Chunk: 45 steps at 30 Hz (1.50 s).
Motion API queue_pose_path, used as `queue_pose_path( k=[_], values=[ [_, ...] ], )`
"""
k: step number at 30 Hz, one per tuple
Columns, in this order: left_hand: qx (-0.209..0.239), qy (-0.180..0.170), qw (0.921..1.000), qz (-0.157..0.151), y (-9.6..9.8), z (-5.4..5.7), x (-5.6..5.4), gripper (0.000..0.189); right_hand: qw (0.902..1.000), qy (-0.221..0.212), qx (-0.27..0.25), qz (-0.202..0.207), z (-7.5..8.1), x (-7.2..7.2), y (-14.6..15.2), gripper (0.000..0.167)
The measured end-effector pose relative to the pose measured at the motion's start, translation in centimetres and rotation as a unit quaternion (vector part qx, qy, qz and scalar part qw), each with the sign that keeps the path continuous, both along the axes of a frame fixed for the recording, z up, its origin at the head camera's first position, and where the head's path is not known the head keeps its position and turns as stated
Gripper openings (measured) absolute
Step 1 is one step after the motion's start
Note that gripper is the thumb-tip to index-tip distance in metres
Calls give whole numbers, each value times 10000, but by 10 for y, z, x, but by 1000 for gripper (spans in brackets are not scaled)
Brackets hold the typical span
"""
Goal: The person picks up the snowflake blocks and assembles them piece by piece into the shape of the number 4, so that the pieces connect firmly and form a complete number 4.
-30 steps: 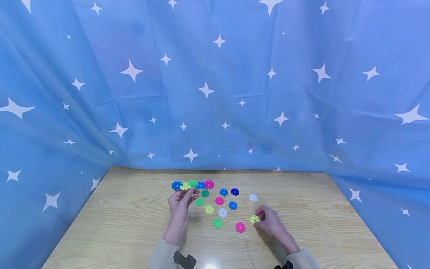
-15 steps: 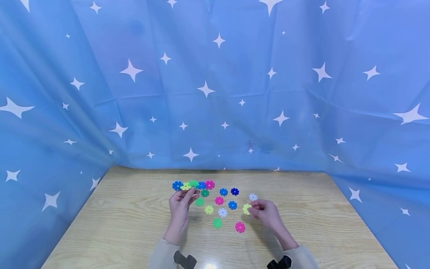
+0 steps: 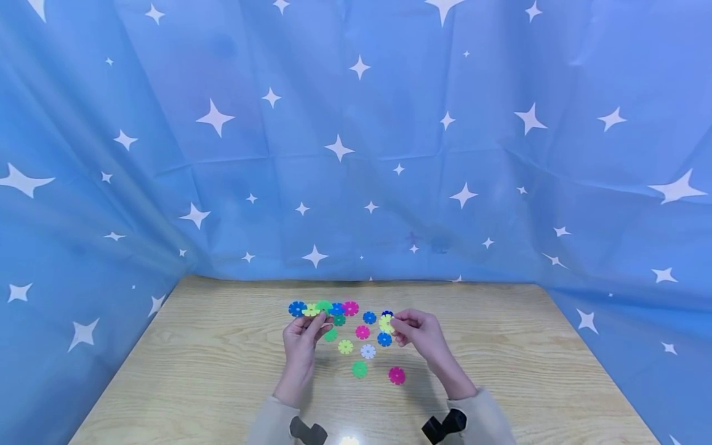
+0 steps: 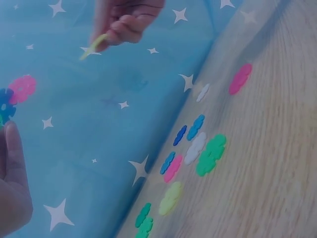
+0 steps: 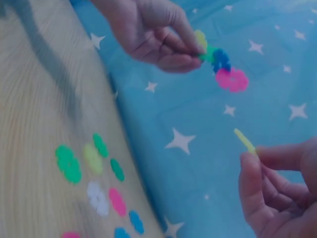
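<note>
My left hand (image 3: pixel 301 343) pinches a joined row of notched plastic discs by its green disc (image 3: pixel 323 306). From left to right the row runs blue, yellow, green, blue, and a pink disc (image 3: pixel 350 308) at the right end. Between thumb and forefinger, my right hand (image 3: pixel 421 334) holds a single yellow notched disc (image 3: pixel 386 324), seen edge-on in the right wrist view. That yellow disc is apart from the row, to its right. Both hands are raised over the table in the wrist views.
Loose notched discs lie on the wooden table (image 3: pixel 222 371) below and between the hands, among them a green disc (image 3: pixel 360 369), a pink disc (image 3: pixel 397 375) and a white disc (image 3: pixel 368 351). A blue star-patterned curtain (image 3: pixel 356 185) hangs behind the table and along its sides.
My right hand has lifted the yellow disc off the table's right part and carried it up and left toward the row. The left hand with the row has barely shifted.
</note>
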<state>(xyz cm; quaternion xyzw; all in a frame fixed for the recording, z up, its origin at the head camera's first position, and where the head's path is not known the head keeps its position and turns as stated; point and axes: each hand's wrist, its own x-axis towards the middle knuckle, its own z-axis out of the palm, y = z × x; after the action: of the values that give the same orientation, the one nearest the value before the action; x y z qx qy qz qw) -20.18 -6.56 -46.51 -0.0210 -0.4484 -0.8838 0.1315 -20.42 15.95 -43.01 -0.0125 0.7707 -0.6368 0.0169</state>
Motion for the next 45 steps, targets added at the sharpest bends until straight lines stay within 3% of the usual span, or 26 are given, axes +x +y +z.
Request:
queue_pose_path(
  k=[12, 24, 31, 45],
  values=[
    [-83, 10, 9999, -87, 6, -1, 1, 18, 9985, -53, -534, 141, 16, -4, -22, 18],
    [-94, 22, 10000, -26, 6, 1, 1, 18, 9970, -326, -663, 247, 23, -7, -30, 18],
    [-140, -12, 9999, -62, 5, 0, 1, 19, 9956, -441, -651, 517, 24, -10, -28, 21],
    [-724, -91, 9973, 101, 4, 3, 5, 3, 9941, -429, -560, 827, 27, -15, -30, 18]
  ],
)
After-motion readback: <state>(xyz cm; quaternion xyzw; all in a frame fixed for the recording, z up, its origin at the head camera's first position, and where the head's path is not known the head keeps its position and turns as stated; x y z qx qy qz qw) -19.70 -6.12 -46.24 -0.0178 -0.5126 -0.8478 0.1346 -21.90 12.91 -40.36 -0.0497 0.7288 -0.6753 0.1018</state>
